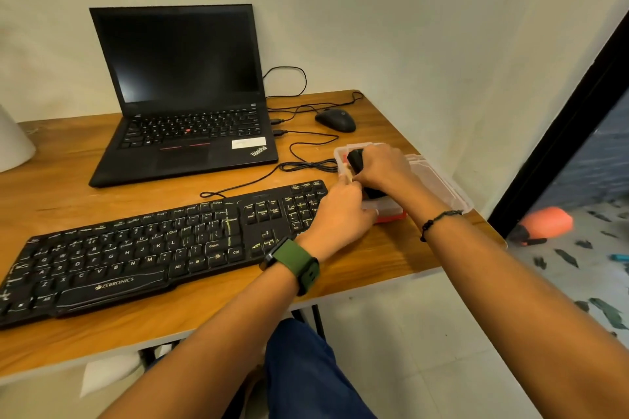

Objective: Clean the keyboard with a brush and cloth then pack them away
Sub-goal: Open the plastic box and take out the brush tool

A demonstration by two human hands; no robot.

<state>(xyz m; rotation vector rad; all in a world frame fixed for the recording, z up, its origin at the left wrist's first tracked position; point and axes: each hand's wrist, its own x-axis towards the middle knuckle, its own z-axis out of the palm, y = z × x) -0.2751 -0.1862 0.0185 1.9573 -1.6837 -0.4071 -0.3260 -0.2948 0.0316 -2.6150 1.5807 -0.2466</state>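
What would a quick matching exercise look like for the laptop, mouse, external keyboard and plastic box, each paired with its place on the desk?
Things:
1. black open laptop
2. black corded mouse
3. black full-size keyboard
4. clear plastic box

Places:
A. at the wooden desk's near edge
B. under both hands, by the desk's right edge
C. at the back, against the wall
D. right of the laptop, behind the box

Pairs: 1-C, 2-D, 3-A, 4-B
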